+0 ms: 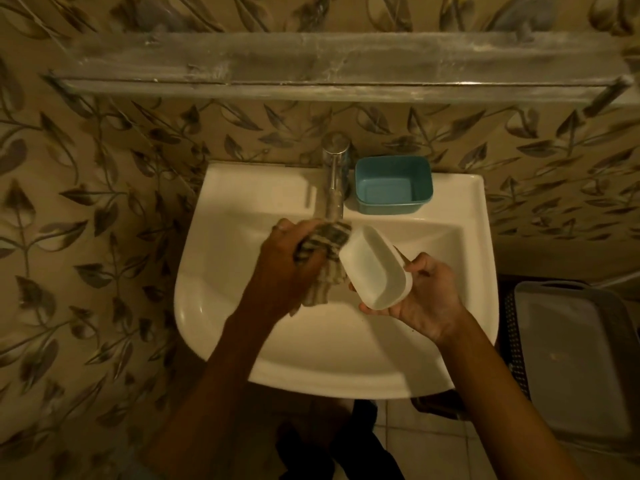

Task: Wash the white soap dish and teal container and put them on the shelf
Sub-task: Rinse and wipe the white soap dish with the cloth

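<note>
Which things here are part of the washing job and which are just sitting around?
Part of the job: white soap dish in the right hand; striped cloth in the left hand; teal container; shelf; sink; tap.

Just there: lidded grey bin.

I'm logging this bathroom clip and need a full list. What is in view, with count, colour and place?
Soap dish: one, white, held tilted over the basin.
Container: one, teal, on the sink's back ledge, right of the tap.
Cloth: one, striped grey and beige, bunched under the tap.
Tap: one, chrome, back centre of the sink.
Sink: one, white, against the wall.
Shelf: one, grey and dusty, above the sink.
Bin: one, grey lid, on the floor at right.
Left hand: grips the cloth.
Right hand: holds the soap dish.
</note>
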{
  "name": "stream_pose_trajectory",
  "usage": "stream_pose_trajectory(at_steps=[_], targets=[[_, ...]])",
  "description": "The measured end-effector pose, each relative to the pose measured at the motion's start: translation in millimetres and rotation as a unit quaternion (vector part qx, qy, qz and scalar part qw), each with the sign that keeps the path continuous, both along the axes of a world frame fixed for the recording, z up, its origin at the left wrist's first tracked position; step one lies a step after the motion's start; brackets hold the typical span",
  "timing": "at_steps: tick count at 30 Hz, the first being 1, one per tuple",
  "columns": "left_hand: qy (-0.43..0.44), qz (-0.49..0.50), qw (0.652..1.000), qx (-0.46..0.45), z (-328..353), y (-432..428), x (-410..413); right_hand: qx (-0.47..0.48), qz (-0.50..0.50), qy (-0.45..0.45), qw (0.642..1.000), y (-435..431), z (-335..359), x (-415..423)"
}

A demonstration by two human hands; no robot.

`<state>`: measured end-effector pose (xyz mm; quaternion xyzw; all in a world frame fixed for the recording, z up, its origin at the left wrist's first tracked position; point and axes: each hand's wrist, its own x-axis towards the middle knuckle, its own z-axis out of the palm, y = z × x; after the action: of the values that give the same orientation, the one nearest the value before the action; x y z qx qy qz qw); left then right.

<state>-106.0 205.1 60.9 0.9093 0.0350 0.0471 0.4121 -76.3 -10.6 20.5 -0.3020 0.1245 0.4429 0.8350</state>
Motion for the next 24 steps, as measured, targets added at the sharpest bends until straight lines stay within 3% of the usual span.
stream_pose_trajectory(at_steps=[3,7,10,12,18,24], targets=[[-0.019,-0.077,0.989,0.128,-4.6,-24.5,-8.7,-0.041,0.021,-0.027,0.999,4.8,4.5,-3.9],[-0.118,-0.106,0.969,0.188,-10.2,-41.1,-16.4,-0.046,0.028,-0.028,0.998,4.9,11.4,-9.5],[-0.249,-0.133,0.923,0.263,-15.9,-45.5,-12.3,-0.045,0.023,-0.013,0.999,0.4,12.4,-14.1],[-0.268,-0.144,0.907,0.291,-18.3,-45.9,-6.2,-0.048,0.022,0.000,0.999,-1.7,11.6,-16.7],[-0.146,-0.172,0.892,0.392,-16.7,-53.8,4.5,-0.094,0.003,-0.006,0.996,-5.4,11.2,-17.1],[0.020,-0.076,0.919,0.386,-18.3,-73.2,-3.7,-0.188,-0.018,-0.095,0.977,-7.7,16.5,-8.8]])
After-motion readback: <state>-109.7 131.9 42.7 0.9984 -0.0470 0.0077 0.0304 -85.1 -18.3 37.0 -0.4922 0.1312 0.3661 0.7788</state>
